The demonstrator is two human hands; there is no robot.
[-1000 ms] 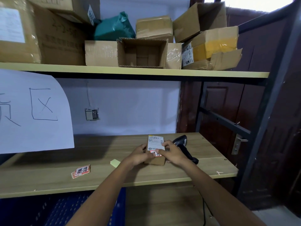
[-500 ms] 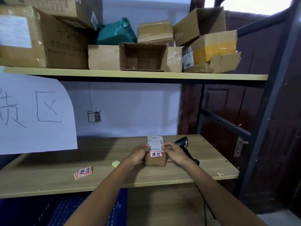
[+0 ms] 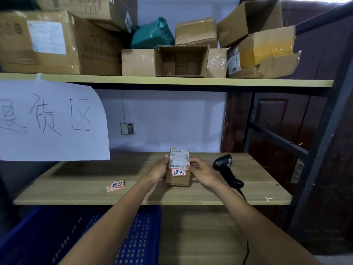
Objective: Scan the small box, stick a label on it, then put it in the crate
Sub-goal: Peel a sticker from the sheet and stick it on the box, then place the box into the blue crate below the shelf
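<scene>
Head cam, only 1 view. 1 small box (image 3: pixel 178 178) sat on the lower wooden shelf (image 3: pixel 95 192), roughly mid-shelf, w/ 1 white shipping label (image 3: pixel 179 158) on its top face and 1 orange-edged sticker (image 3: pixel 179 172) stuck just below that label. 2 hands were on the box: left hand (image 3: pixel 157 170) wrapped its left side, fingers curled and clamped against it; right hand (image 3: pixel 202 172) held the right side, thumb and fingertips pressed at the edge of the shipping label, other fingers loosely bent. Whether the box was resting on the shelf or lifted just off it couldn't be told. 1 black barcode scanner (image 3: pixel 226 170) lay on the shelf just right of the right hand, not touched, its cable (image 3: pixel 246 236) running down off the front edge. 1 small stack of spare stickers (image 3: pixel 116 185) lay on the shelf left of the box, well apart from the hands; exact count in the stack couldn't be told. 1 blue perforated crate (image 3: pixel 137 236) stood below the shelf, lower left. 1 paper sign (image 3: pixel 51 119) w/ 3 handwritten characters hung at left. Upper shelf (image 3: pixel 172 81) carried abt 8 cardboard boxes, 1 of them an open box (image 3: pixel 181 61) facing the cam, plus 1 green bag (image 3: pixel 152 34).
</scene>
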